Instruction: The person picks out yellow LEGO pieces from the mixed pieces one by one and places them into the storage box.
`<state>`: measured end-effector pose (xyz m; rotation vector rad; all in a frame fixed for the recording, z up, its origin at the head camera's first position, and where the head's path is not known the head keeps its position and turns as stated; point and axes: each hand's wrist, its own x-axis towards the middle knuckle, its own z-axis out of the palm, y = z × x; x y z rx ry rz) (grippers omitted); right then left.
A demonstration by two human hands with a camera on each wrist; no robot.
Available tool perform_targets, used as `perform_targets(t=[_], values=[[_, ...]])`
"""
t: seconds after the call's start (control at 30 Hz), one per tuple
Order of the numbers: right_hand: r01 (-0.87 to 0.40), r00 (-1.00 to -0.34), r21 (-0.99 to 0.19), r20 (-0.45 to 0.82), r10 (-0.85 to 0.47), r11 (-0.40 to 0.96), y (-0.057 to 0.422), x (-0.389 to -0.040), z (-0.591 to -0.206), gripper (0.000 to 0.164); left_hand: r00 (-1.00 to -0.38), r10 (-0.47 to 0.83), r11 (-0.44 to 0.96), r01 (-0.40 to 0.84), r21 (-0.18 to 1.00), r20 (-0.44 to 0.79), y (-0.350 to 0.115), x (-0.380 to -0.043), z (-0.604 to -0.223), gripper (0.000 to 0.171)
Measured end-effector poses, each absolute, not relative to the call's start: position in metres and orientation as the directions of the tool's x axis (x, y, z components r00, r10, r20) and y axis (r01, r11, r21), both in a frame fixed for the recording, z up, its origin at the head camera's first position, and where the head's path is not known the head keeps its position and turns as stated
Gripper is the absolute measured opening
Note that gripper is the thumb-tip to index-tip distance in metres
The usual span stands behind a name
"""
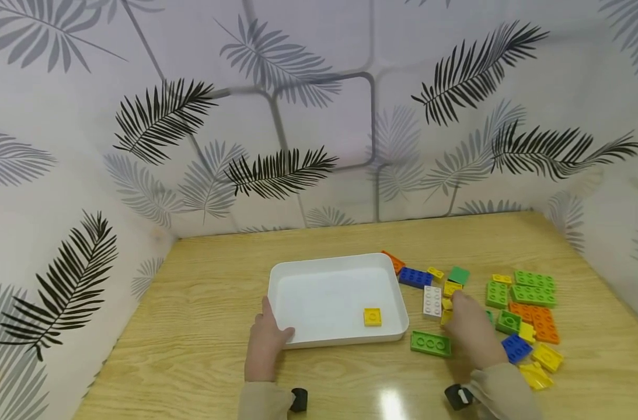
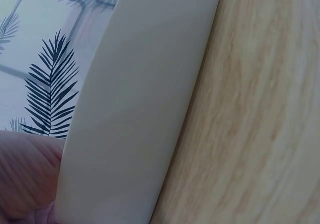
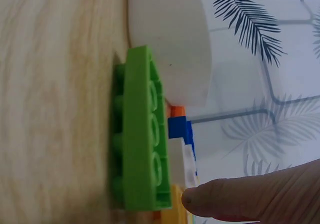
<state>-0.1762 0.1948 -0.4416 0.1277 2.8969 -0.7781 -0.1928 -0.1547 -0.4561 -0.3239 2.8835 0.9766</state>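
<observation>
My left hand (image 1: pixel 266 344) holds the white tray (image 1: pixel 324 345) at its front left corner, the thumb at the rim. Inside the tray, towards the right, lies a yellow square brick (image 1: pixel 372 317). In the left wrist view the tray's outer wall (image 2: pixel 130 104) covers most of the hand. My right hand (image 1: pixel 471 329) reaches down among small yellow bricks (image 1: pixel 447 304), beside a white brick (image 1: pixel 432 301). Its thumb (image 3: pixel 220 196) is extended near a yellow brick (image 3: pixel 176 209); the other fingertips are hidden. A green brick (image 3: pixel 137 134) lies upside down nearby.
Right of my right hand lie several green bricks (image 1: pixel 533 296), orange bricks (image 1: pixel 544 324), a blue brick (image 1: pixel 516 349) and yellow pieces (image 1: pixel 547 356). Another blue brick (image 1: pixel 415 277) and an orange brick (image 1: pixel 394 262) are by the tray's right edge. A leaf-patterned curtain (image 1: pixel 308 128) stands behind the table.
</observation>
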Motion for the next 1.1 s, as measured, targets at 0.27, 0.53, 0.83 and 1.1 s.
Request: perform_targets(t=[0.27,0.53,0.83,1.1], values=[[0.132,-0.985,-0.476,-0.162,0.061,0.869,0.200,-0.179,-0.452,0.040,-0.976,-0.168,0.772,-0.217,0.597,-0.137,-0.156,-0.193,-0.459,0.090],[0.104,-0.991,-0.442,-0.123,0.055,0.891,0.193,-0.179,-0.458,0.031,-0.978,-0.164,0.774,-0.209,0.598,-0.129,-0.155,-0.192,-0.458,0.090],[0.119,-0.987,-0.420,-0.146,0.062,0.900,0.187,-0.180,-0.456,0.037,-0.978,-0.164,0.779,-0.210,0.591,-0.131,-0.155,-0.193,-0.458,0.089],[0.126,-0.986,-0.439,-0.153,0.064,0.889,0.190,-0.178,-0.447,0.039,-0.974,-0.173,0.769,-0.225,0.598,-0.144,-0.154,-0.193,-0.457,0.090]])
